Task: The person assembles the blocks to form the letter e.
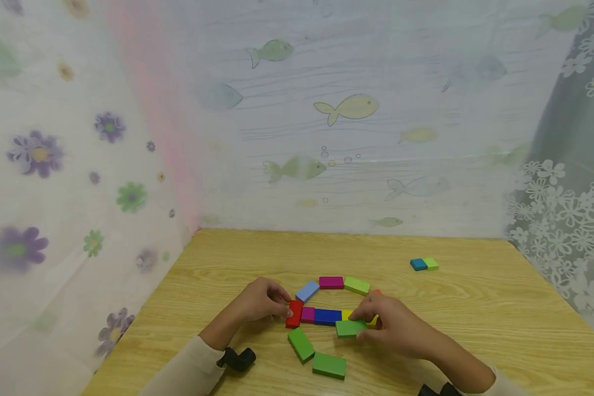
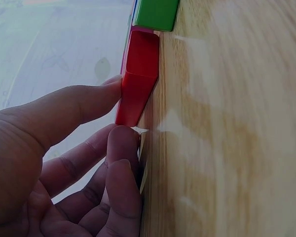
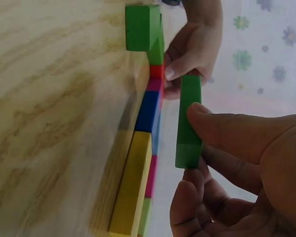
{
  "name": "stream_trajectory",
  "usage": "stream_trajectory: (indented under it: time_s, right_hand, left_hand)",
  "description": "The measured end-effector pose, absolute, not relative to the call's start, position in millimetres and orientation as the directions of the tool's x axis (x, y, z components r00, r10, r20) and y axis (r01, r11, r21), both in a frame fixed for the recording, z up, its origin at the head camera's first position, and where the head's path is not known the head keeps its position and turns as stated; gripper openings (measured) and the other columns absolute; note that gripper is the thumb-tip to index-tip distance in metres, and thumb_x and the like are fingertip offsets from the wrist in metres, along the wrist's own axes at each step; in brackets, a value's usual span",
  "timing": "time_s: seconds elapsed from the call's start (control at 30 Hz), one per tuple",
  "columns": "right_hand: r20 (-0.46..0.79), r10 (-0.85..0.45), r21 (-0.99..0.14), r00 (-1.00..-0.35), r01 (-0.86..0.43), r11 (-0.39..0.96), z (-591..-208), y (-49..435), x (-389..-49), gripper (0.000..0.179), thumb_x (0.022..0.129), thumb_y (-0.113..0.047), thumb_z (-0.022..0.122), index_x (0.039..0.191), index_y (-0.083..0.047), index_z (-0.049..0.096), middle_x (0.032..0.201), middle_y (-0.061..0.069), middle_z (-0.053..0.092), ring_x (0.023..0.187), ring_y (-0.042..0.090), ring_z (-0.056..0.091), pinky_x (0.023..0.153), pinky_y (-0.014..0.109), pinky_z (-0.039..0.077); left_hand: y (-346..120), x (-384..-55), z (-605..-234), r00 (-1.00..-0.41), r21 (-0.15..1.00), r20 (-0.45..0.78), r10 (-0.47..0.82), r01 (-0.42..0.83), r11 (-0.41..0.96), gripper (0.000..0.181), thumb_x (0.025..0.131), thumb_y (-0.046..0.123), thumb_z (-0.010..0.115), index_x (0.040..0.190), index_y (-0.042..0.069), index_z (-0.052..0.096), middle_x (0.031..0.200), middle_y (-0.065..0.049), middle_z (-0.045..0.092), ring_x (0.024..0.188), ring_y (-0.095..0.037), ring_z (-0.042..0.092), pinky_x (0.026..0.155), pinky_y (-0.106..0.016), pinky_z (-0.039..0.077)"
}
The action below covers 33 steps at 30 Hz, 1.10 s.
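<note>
My left hand (image 1: 263, 301) grips the red block (image 1: 294, 313) at the left end of a row, thumb tip on its surface in the left wrist view. My right hand (image 1: 398, 324) pinches a green block (image 3: 189, 121) between thumb and fingers, held up off the table. In the head view this block overlaps the row's yellow block (image 1: 346, 315). Between the red and yellow ones lie a magenta block (image 1: 308, 314) and a dark blue block (image 1: 328, 317). Below the row, a slanted green block (image 1: 301, 345) and another green block (image 1: 329, 365) lie on the table.
Above the row, a light blue block (image 1: 307, 291), a magenta block (image 1: 331, 282), a lime block (image 1: 357, 285) and an orange block (image 1: 376, 293) form an arc. A teal block (image 1: 418, 264) and a lime block (image 1: 431, 264) sit farther back on the wooden table (image 1: 495, 297).
</note>
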State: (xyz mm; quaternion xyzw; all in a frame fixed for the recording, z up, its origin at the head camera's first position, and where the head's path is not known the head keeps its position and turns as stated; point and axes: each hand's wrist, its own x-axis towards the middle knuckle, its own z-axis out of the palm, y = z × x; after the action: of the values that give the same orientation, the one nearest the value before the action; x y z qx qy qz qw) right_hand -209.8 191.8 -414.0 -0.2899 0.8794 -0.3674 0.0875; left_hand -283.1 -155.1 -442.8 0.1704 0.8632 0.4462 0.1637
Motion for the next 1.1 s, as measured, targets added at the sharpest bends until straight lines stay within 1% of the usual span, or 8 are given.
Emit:
stream_trajectory:
  time_s: [0.2, 0.33, 0.43, 0.5, 0.7, 0.9, 1.1]
  right_hand:
    - [0.021, -0.590, -0.702, -0.807, -0.432, 0.567, -413, 196, -203, 0.026, 0.089, -0.025, 0.083, 0.114, -0.019, 0.078, 0.097, -0.008, 0.063, 0.087, 0.007, 0.054, 0.074, 0.025, 0.053]
    - [-0.024, -0.589, -0.703, -0.808, -0.405, 0.584, -414, 200, -198, 0.027, 0.088, -0.026, 0.084, 0.113, -0.020, 0.079, 0.101, -0.010, 0.065, 0.089, 0.007, 0.056, 0.075, 0.025, 0.053]
    - [-0.061, -0.597, -0.709, -0.800, -0.386, 0.590, -416, 204, -195, 0.025, 0.087, -0.027, 0.085, 0.111, -0.024, 0.079, 0.105, -0.011, 0.067, 0.091, 0.006, 0.059, 0.076, 0.024, 0.054]
    - [-0.083, -0.609, -0.718, -0.789, -0.376, 0.586, -417, 207, -194, 0.024, 0.086, -0.026, 0.085, 0.110, -0.026, 0.078, 0.105, -0.010, 0.067, 0.090, 0.007, 0.059, 0.076, 0.024, 0.053]
    - [-0.115, -0.646, -0.740, -0.755, -0.369, 0.562, -423, 211, -192, 0.024, 0.083, -0.026, 0.088, 0.105, -0.026, 0.078, 0.098, -0.008, 0.068, 0.081, 0.007, 0.059, 0.070, 0.023, 0.052]
    - [-0.144, -0.655, -0.770, -0.742, -0.332, 0.544, -426, 207, -188, 0.023, 0.082, -0.022, 0.089, 0.102, -0.024, 0.077, 0.096, -0.010, 0.070, 0.081, 0.007, 0.061, 0.070, 0.023, 0.053]
    - [-0.142, -0.660, -0.758, -0.738, -0.347, 0.552, -425, 205, -186, 0.023, 0.082, -0.022, 0.088, 0.102, -0.024, 0.076, 0.096, -0.012, 0.069, 0.080, 0.005, 0.061, 0.070, 0.022, 0.053]
  left_hand:
    - [-155, -284, -444, -0.887, 0.825, -0.125, 0.445, 0.156, 0.543, 0.025, 0.082, 0.023, 0.088, 0.102, 0.011, 0.078, 0.086, -0.002, 0.072, 0.073, -0.018, 0.066, 0.061, -0.035, 0.057]
    - [-155, -284, -444, -0.887, 0.828, -0.124, 0.445, 0.155, 0.540, 0.025, 0.083, 0.023, 0.088, 0.102, 0.011, 0.078, 0.086, -0.003, 0.072, 0.073, -0.018, 0.067, 0.061, -0.035, 0.058]
    - [-155, -284, -444, -0.886, 0.830, -0.125, 0.446, 0.153, 0.537, 0.025, 0.083, 0.023, 0.088, 0.102, 0.011, 0.078, 0.086, -0.003, 0.073, 0.073, -0.018, 0.067, 0.061, -0.035, 0.058]
    - [-155, -284, -443, -0.885, 0.831, -0.127, 0.448, 0.152, 0.536, 0.025, 0.083, 0.022, 0.088, 0.103, 0.011, 0.078, 0.086, -0.003, 0.073, 0.073, -0.018, 0.067, 0.061, -0.035, 0.058]
    - [-156, -283, -442, -0.882, 0.833, -0.128, 0.453, 0.152, 0.532, 0.025, 0.084, 0.023, 0.087, 0.103, 0.010, 0.078, 0.086, -0.003, 0.073, 0.073, -0.018, 0.068, 0.061, -0.035, 0.058]
    - [-155, -282, -442, -0.882, 0.830, -0.126, 0.454, 0.158, 0.536, 0.025, 0.083, 0.022, 0.087, 0.103, 0.009, 0.078, 0.086, -0.002, 0.073, 0.073, -0.018, 0.067, 0.060, -0.034, 0.057]
    - [-155, -281, -441, -0.884, 0.831, -0.125, 0.450, 0.155, 0.535, 0.024, 0.084, 0.021, 0.087, 0.103, 0.010, 0.078, 0.085, -0.002, 0.072, 0.072, -0.018, 0.067, 0.060, -0.034, 0.057]
